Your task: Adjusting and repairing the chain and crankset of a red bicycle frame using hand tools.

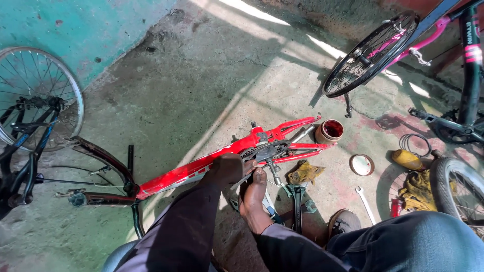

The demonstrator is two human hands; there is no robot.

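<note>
Hands (pixel 242 181) closed, seemingly gripping the red frame's (pixel 176 175) crank (pixel 264 151)

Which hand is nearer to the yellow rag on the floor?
Right. The right hand is just left of the yellow rag; the left hand, on the red frame, is farther left.

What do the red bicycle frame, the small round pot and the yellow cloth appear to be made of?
Red bicycle frame: probably metal tubing, glossy red paint with highlights. Small round pot: possibly tin or plastic, brown outside, dark red inside. Yellow cloth: woven fabric, crumpled and stained.
</note>
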